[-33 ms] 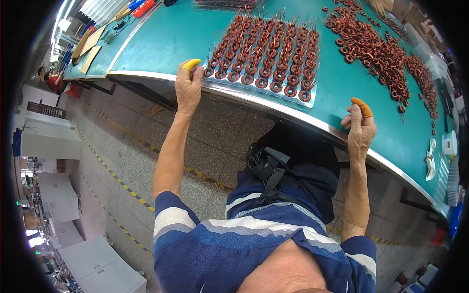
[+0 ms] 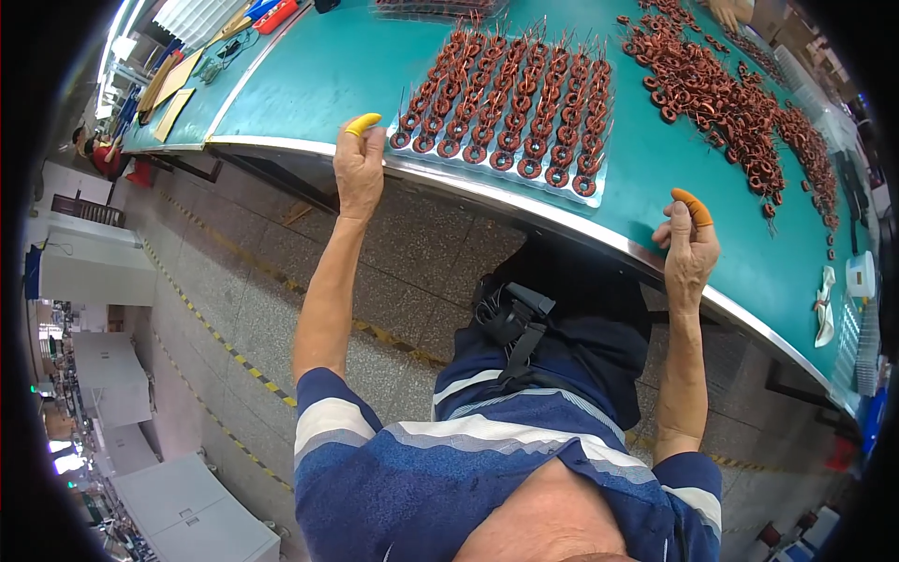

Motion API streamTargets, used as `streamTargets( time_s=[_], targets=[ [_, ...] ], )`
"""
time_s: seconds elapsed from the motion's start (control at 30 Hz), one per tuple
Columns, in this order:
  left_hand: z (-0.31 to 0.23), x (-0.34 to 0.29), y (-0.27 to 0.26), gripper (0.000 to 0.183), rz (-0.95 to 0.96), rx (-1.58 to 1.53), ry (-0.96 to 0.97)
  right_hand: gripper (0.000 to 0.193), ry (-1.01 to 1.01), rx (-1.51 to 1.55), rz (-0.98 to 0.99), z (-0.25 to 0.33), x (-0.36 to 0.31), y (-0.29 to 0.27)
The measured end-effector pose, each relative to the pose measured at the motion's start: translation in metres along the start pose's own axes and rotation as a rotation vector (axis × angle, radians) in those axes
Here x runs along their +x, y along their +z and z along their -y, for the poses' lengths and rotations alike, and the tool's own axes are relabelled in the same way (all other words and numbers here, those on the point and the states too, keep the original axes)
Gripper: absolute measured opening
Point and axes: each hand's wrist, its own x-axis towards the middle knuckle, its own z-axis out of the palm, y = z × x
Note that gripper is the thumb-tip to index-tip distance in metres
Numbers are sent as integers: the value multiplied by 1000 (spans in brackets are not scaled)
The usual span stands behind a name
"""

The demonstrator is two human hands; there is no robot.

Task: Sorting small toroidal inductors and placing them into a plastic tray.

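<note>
My left hand [image 2: 359, 173] is at the table's front edge, by the near left corner of a clear plastic tray [image 2: 599, 198]. A yellow finger cot [image 2: 362, 124] covers its index finger, which curls over beside the thumb with nothing visible between them. Rows of copper-wound ring coils [image 2: 507, 140] fill the tray, their wire ends sticking up. To the right of the tray, my right hand [image 2: 691, 251] hovers over the table edge. Its index finger wears an orange finger cot [image 2: 692, 206] and bends to the thumb; the other fingers are curled in, and no object shows there.
A heap of loose ring coils [image 2: 712, 94] spreads over the green table [image 2: 309, 80] at the right. Another filled tray [image 2: 440, 7] lies at the far edge. A white tub [image 2: 861, 276] and a pale cloth [image 2: 825, 309] are far right. Another person's hand [image 2: 732, 11] shows at top right.
Both my hands have shifted very slightly to the left. The tray and the coils have not moved.
</note>
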Motion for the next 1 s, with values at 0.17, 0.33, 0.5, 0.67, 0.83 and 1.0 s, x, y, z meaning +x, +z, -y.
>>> streamTargets(
  time_s=[0.17, 0.33, 0.5, 0.67, 0.83, 1.0],
  targets=[
    [4, 4, 4, 12, -67, 202, 39, 26, -36, -127, 3, 0, -6, 1],
    [8, 11, 17, 16, -158, 269, 226, 26, -60, -71, -57, 4, 1, 0],
    [16, 10, 16, 20, -188, 309, 290, 22, -101, -62, -61, -3, 3, 5],
    [13, 7, 17, 20, -205, 250, 244, 21, -126, -76, -29, -2, -4, 0],
    [8, 10, 16, 21, -200, 244, 190, 27, -114, 59, 4, -3, 5, 1],
    [13, 19, 6, 21, -138, 375, 279, 38, 299, 348, 116, 5, 31, 2]
  ],
)
